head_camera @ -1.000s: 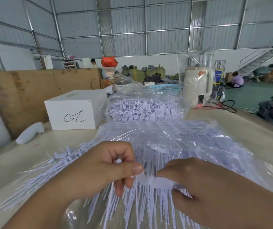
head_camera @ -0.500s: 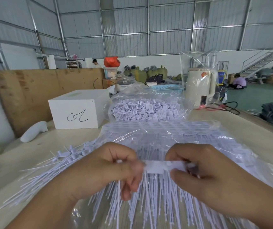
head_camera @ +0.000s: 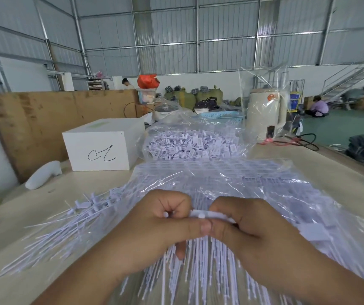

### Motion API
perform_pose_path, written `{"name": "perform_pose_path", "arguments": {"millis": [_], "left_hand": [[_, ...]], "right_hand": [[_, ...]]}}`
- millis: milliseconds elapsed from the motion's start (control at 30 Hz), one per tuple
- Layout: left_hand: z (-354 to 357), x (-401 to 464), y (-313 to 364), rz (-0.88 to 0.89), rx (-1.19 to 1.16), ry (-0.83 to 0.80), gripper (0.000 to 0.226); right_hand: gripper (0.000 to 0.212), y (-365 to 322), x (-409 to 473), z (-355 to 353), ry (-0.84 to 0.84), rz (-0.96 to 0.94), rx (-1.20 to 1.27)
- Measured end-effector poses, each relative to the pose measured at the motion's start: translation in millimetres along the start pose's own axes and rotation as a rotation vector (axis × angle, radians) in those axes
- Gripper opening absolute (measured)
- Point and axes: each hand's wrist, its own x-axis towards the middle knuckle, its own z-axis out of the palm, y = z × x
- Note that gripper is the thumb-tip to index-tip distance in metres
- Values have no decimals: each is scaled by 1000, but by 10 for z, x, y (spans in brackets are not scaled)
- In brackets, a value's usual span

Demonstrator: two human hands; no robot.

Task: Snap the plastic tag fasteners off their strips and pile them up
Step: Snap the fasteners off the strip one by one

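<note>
White plastic tag fasteners fill the near half of a pale wooden table (head_camera: pixel 341 183), seen from a camera on a person's head looking down at two bare hands. The left hand (head_camera: pixel 154 225) and right hand (head_camera: pixel 249 230) meet at the middle of the view, thumbs touching, and both pinch one short white strip of fasteners (head_camera: pixel 201 214) between them. Each hand's fingers are curled tightly round the strip, so the grip is narrow and closed on it. Thin white stems hang down from the strip below the hands.

Under and around the hands lies a clear plastic bag of strips (head_camera: pixel 253 186), spread flat, with more strips fanning out loose to the left across the table. Farther back sits a second clear bag holding a pile of loose fasteners (head_camera: pixel 190 146), just beyond the flat bag.

To the left of that pile stands a white box (head_camera: pixel 101 146) with a black scribble on its front. Near it lies a white handheld device (head_camera: pixel 42 175). Behind, to the right, stands a cream kettle (head_camera: pixel 264 115) wrapped in clear plastic. A brown board (head_camera: pixel 44 119) leans along the table's far left edge.
</note>
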Motion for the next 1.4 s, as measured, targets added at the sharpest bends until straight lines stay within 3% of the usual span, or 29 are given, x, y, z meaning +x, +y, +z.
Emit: {"name": "perform_pose_path", "arguments": {"millis": [167, 233, 300, 400, 467, 600, 767, 900, 1033, 1133, 1233, 1300, 1400], "left_hand": [[171, 22, -62, 50, -82, 266, 47], [178, 21, -63, 33, -104, 304, 46], [170, 9, -42, 0, -186, 231, 39], [165, -10, 0, -40, -271, 32, 21], [157, -21, 11, -47, -258, -47, 20], [97, -48, 71, -33, -192, -212, 15], [54, -53, 103, -114, -146, -395, 12], [4, -33, 84, -131, 12, -240, 20], [-65, -24, 41, -136, -162, -137, 31], [-105, -34, 57, -102, -317, -236, 37], [-101, -61, 101, -72, -226, -380, 30], [-89, -66, 120, -84, -163, -324, 32], [-8, -34, 77, -109, -118, -72, 35]], "right_hand": [[34, -39, 43, 57, 291, 50, 156], [40, -24, 78, -45, 364, 37, 255], [40, 17, 62, -114, 202, 13, 337], [19, 39, 4, -68, -187, -4, 500], [21, 56, -5, -34, -278, -9, 529], [29, 87, 17, -32, -199, 64, 450], [22, 25, -15, -71, -361, 39, 380], [28, -4, -35, -168, -304, 43, 59], [37, -101, -83, -268, -134, -59, -406], [40, -103, -68, -277, -186, 20, -275], [34, -58, -52, -274, -223, 37, -116], [35, -54, -37, -280, -180, 40, -39], [34, -54, -13, -249, -69, 76, -30]]}}
